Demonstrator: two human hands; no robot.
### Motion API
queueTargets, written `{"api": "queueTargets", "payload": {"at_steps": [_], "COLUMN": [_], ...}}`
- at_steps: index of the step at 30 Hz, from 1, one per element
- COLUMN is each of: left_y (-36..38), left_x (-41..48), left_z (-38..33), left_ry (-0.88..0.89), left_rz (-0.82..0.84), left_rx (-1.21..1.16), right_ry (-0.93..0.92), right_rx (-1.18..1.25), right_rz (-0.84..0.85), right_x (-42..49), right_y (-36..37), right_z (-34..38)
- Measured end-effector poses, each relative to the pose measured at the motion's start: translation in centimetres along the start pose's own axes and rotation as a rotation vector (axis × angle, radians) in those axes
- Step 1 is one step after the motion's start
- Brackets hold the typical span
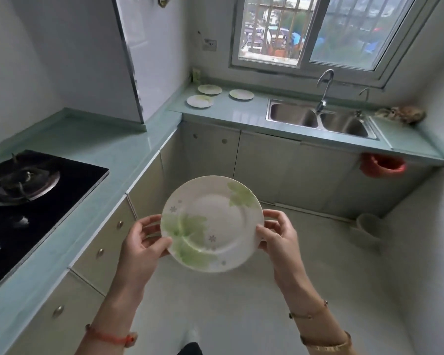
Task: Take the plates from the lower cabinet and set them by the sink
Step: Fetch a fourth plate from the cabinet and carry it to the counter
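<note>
A white plate with green leaf prints [212,224] is held level over the floor, in front of me. My left hand [141,248] grips its left rim and my right hand [280,235] grips its right rim. Three matching plates lie flat on the far green counter, left of the sink [318,119]: one at the back left [210,89], one in front of it [200,101], one to the right [241,94]. The lower cabinet doors [210,152] under the counters all look closed.
A black gas hob [23,198] sits in the left counter [92,160]. A tall faucet [324,85] rises behind the double sink. A red basket [381,166] hangs under the counter's right end, a pale bucket [369,226] stands on the floor.
</note>
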State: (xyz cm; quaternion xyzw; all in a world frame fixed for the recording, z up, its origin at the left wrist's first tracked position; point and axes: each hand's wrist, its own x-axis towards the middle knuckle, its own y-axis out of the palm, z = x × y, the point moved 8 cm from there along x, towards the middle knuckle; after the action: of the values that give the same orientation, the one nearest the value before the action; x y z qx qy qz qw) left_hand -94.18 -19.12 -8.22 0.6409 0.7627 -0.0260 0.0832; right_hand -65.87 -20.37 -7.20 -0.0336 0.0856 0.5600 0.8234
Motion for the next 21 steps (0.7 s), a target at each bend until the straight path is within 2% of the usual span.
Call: {"api": "queueTargets", "payload": {"at_steps": [21], "left_y": [10.8], "left_x": [34.0], "left_z": [-6.8], "left_ry": [0.058], "left_rz": [0.171], "left_rx": [0.094], "right_ry": [0.003], "right_rx": [0.077], "right_rz": [-0.167], "right_x": [29.9], "right_y": [7.9], "right_z": [4.8]}}
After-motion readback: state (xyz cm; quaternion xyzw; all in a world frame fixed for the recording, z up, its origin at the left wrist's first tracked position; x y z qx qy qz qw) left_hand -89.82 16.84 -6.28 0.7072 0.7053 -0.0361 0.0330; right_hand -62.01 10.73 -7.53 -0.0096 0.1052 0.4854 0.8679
